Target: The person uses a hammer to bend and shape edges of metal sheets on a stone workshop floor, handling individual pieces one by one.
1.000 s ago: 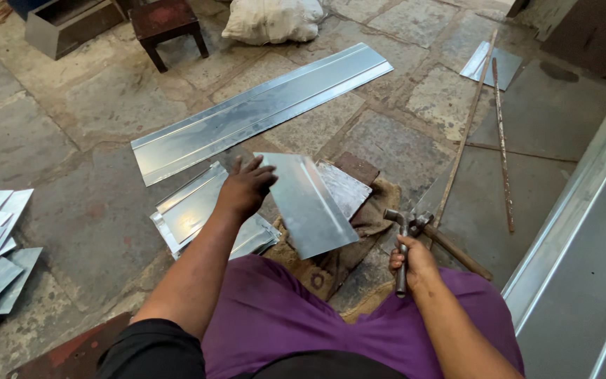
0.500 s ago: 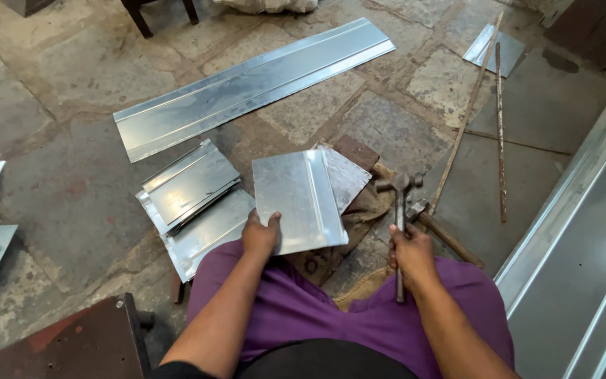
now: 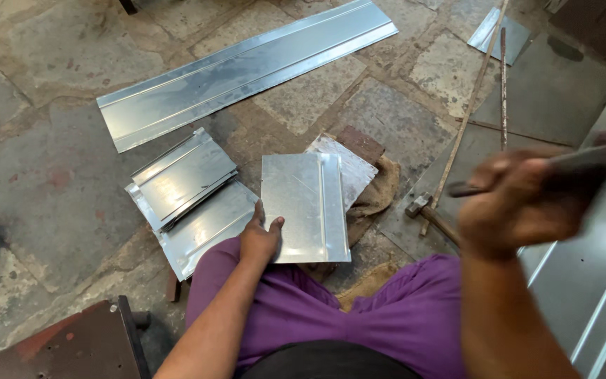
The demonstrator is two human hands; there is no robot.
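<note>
While metal sheets litter the stone floor (image 3: pixel 50 189), left hand (image 3: pixel 259 240) pins sheet (image 3: pixel 304 205), right hand (image 3: pixel 520 203) grips tool (image 3: pixel 583 160).

The left hand (image 3: pixel 259 238) rests on the near left corner of a metal sheet (image 3: pixel 304 208), which lies on the floor (image 3: pixel 43 77) just before the person's lap. Left of that sheet sits a stack of folded sheets (image 3: pixel 187 196); behind both stretches a long metal strip (image 3: pixel 247 70). A second sheet (image 3: pixel 348 165) lies partly under the first, to its right. Further right, a hammer (image 3: pixel 429 214) lies on the floor, with the raised right hand (image 3: pixel 520 203) above it holding a rod (image 3: pixel 583 161).
</note>
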